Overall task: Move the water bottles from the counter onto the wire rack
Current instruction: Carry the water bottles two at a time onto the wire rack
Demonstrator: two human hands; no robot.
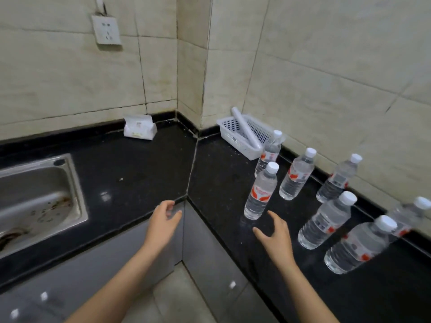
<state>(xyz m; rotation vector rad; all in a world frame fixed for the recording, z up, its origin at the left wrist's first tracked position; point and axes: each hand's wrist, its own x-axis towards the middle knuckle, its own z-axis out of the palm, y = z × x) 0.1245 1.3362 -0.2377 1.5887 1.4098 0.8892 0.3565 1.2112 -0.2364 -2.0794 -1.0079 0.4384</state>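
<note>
Seven water bottles [297, 174] stood upright on the right-hand wing of the black counter [140, 173], loosely scattered from the white basket [233, 134] in the corner out to the right edge of view. All had white caps, and none was held.

The nearest bottle [261, 190] stood close to the counter's front edge. The right hand [275, 234] hovered just in front of its base, near but not touching, with its fingers [258, 231] spread and relaxed and the thumb raised toward the bottle. It grasped nothing. The left hand [163, 220] hung over the inner corner of the counter edge, well apart from every bottle. Its fingers [173, 214] were loosely curved and empty too.

Bare counter lay to the left of the nearest bottle, reaching to the seam where the two wings met. To its right the other bottles stood closer together — two near the front edge, the rest back by the tiled wall. A pale tube [245, 127] lay tilted across the basket, and one bottle stood just beside the basket's near end.

On the left wing sat a steel sink [42, 197], with a white packet [139, 128] against the wall behind it.
</note>
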